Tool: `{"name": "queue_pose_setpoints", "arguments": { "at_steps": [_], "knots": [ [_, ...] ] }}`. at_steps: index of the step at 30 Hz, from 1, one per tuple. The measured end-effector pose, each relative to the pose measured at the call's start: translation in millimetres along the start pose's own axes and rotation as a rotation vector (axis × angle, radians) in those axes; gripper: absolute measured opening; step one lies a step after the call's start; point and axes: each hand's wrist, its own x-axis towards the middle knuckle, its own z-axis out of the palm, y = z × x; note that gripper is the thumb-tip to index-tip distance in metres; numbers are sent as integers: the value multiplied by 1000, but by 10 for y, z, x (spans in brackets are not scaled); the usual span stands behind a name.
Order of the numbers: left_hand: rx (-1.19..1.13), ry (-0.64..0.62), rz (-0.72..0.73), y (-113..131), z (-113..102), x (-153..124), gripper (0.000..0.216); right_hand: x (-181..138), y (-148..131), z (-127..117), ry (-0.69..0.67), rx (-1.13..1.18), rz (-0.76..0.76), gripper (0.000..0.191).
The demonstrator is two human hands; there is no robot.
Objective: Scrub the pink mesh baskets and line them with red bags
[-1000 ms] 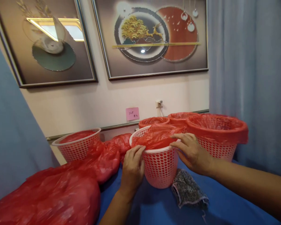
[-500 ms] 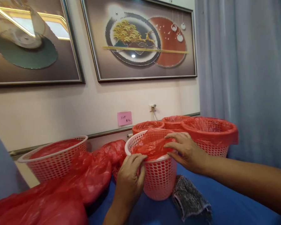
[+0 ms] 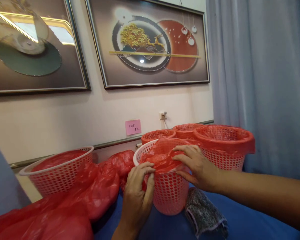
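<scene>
A white perforated plastic basket (image 3: 170, 195) stands in front of me with a thin red plastic bag (image 3: 162, 151) in its mouth. The bag's edge lies over the front and right of the rim, while the back-left rim is bare. My left hand (image 3: 137, 191) is at the front-left rim, fingers and thumb closed on the bag's edge there. My right hand (image 3: 198, 166) is at the right rim, its fingers over the bag and the thumb lower on the outside, gripping the film.
More baskets with red bags stand behind: a right one (image 3: 225, 160) and a left one (image 3: 57, 176). A pile of red bags (image 3: 95, 193) lies left. A grey cloth (image 3: 205, 213) rests on the blue table surface (image 3: 162, 230). A wall borders the back, a curtain (image 3: 260, 83) the right.
The bag's edge has come further over the front-right rim. My right hand has shifted slightly left and down with it; my left hand stays near the front-left rim.
</scene>
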Motion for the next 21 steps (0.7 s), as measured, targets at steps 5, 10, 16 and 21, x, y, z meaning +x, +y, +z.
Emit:
{"name": "queue_pose_setpoints", "arguments": {
  "at_steps": [5,10,16,21],
  "knots": [
    [70,-23,0,-40,-20,-6,12,-1,73,21,25,-23,-11,9],
    [214,-104,-21,-171,21,2,16,-226,101,-3,52,-22,-50,11],
    [221,-111,-74,-219,65,-1,24,-524,88,49,31,-38,-73,14],
    [196,-71,-159,-255,49,7,19,-628,74,146,22,-110,-85,18]
  ]
}}
